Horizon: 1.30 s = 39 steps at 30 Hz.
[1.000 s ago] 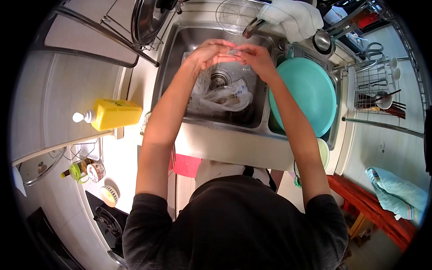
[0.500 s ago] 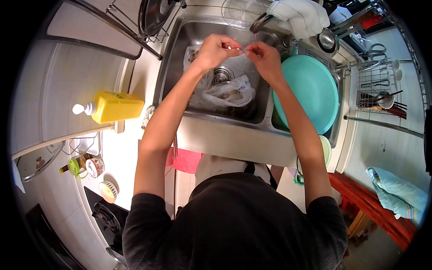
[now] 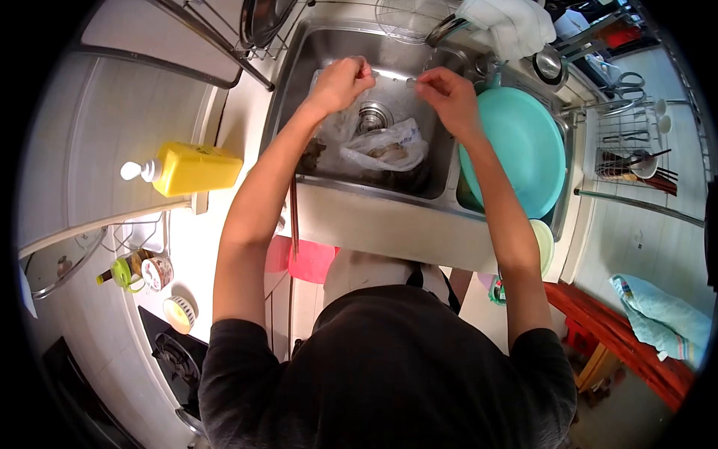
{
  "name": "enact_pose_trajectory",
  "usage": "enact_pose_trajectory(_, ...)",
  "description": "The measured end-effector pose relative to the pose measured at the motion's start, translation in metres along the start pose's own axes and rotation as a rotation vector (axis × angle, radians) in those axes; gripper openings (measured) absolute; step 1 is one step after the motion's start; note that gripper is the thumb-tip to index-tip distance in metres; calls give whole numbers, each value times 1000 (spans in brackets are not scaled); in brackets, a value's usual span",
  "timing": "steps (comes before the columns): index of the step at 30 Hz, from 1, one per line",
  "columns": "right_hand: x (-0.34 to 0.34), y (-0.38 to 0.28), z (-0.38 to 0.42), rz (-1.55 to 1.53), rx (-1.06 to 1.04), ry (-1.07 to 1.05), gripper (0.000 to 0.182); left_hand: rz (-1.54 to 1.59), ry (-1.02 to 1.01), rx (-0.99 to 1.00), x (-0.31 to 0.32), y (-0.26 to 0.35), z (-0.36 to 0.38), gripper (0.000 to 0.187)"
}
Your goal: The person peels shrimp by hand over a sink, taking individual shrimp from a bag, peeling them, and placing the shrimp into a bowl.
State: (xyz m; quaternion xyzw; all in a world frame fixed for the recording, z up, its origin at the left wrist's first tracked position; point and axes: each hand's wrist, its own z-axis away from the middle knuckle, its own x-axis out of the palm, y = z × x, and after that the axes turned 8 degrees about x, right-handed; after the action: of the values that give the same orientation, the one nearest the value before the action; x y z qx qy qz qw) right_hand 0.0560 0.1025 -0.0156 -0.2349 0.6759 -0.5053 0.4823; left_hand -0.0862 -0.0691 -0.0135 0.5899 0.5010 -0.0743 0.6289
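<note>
Both of my hands are over the left basin of the steel sink point(image 3: 314, 56), apart from each other. My left hand point(image 3: 342, 86) is closed, its fingers curled in; what they hold, if anything, is hidden. At the basin's right side, my right hand point(image 3: 451, 99) pinches a small greyish, translucent piece point(image 3: 411, 82), too small to name. Below them a crumpled white plastic bag point(image 3: 389, 150) with brownish contents lies in the basin. Another clear bag point(image 3: 340, 123) is partly behind my left wrist. The drain strainer point(image 3: 374, 118) shows between them.
A turquoise basin point(image 3: 523, 153) sits over the right sink bowl. The faucet point(image 3: 446, 30) has a white cloth point(image 3: 512, 26) beside it. On the left counter a yellow pump bottle point(image 3: 198, 168) stands, and a wire rack point(image 3: 262, 52) is behind it. A cutlery rack point(image 3: 632, 150) hangs at right.
My hands have moved apart: the left one shifted left, the right one slightly right, keeping a small piece at its fingertips. The whole view has shifted a little.
</note>
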Motion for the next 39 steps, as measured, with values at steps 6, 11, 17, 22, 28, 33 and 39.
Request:
enact_pose_trajectory(6,50,126,11,491,38,-123,17,-108,-145,-49,4,-47,12,20)
enact_pose_trajectory(11,50,141,49,438,189,154,16,-32,-450,-189,93,-101,49,20)
enact_pose_trajectory(17,-37,65,129,180,218,325,10,163,-657,-97,206,-128,123,30)
enact_pose_trajectory(22,-107,12,225,560,229,613,15,146,-662,-354,184,-81,85,34)
enact_pose_trajectory(28,-118,55,286,985,482,361,31,-477,-617,-606,121,-133,84,33)
enact_pose_trajectory(33,-115,17,275,819,536,461,22,-662,-740,-659,157,-217,98,32)
enact_pose_trajectory(39,-113,-9,258,776,410,503,16,-618,-735,-637,149,-235,113,34)
